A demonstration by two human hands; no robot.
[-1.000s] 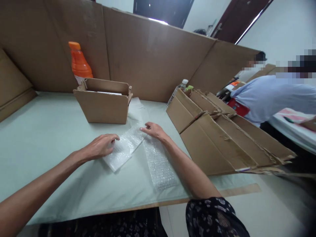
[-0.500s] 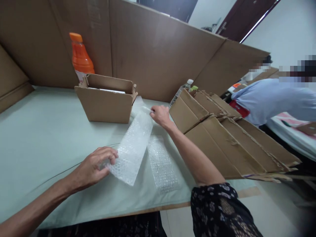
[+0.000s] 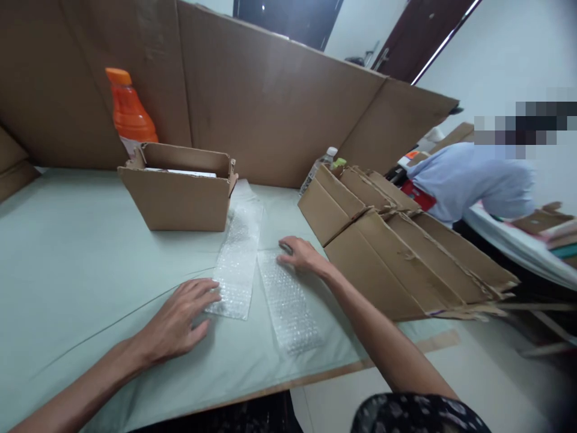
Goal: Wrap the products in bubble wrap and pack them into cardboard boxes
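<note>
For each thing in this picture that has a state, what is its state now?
left bubble wrap strip: lying flat, left hand fingertips on its near end
right bubble wrap strip: lying flat, right hand on its far end
small cardboard box: upright, flaps open
orange bottle: upright, capped
cartons: folded flat, stacked

Table (image 3: pixel 67 240) with bubble wrap (image 3: pixel 237 264), box (image 3: pixel 180 201)
</note>
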